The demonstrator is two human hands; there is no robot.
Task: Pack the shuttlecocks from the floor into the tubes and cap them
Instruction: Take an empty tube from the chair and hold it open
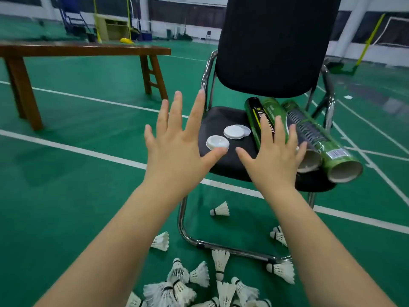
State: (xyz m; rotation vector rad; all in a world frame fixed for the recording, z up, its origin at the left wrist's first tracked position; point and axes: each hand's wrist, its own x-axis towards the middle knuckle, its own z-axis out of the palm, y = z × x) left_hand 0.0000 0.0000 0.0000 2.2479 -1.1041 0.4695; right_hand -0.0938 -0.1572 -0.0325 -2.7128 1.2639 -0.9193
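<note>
Our left hand and right hand hover with fingers spread, holding nothing. Shuttlecocks lie on the floor: featherlight, crushable, best pinched by the cork. Tubes rest on the chair.

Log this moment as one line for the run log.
left hand: open, empty | right hand: open, empty | tubes: near ends open, lying on chair seat | caps: loose on seat | shuttlecocks: on floor

Black chair on green court floor — wooden bench behind, left.
</note>
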